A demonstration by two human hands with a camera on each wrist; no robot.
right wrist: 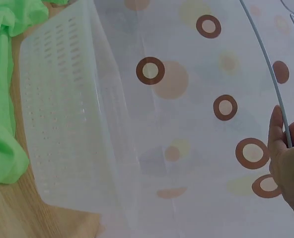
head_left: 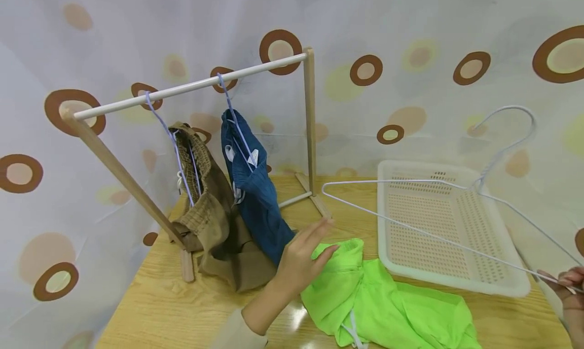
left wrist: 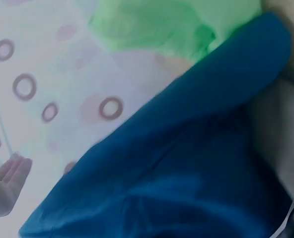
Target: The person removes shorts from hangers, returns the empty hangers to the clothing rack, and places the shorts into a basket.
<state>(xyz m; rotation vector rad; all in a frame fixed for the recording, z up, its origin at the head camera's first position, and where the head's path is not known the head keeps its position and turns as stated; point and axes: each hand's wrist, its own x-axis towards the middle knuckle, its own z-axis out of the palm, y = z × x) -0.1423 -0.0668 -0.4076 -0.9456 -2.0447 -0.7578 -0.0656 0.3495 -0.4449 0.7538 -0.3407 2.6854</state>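
Observation:
A white wire hanger (head_left: 429,232) is held in the air by my right hand (head_left: 570,288), which grips one end of it at the right edge of the head view. In the right wrist view, the fingers of the right hand (right wrist: 291,166) close on the wire. My left hand (head_left: 298,260), fingers extended and holding nothing, is over the near left side of a bright green garment (head_left: 388,308) with a white drawstring. This garment lies spread on the wooden table (head_left: 150,308). The left wrist view also shows the left hand (left wrist: 8,188) with its fingers out.
On the left stands a small rack with a white rail (head_left: 191,85). Brown pants (head_left: 219,222) and a blue garment (head_left: 255,187) hang from it on lilac hangers. Behind the green garment sits a white perforated basket (head_left: 424,227). A patterned curtain (head_left: 401,30) backs the table.

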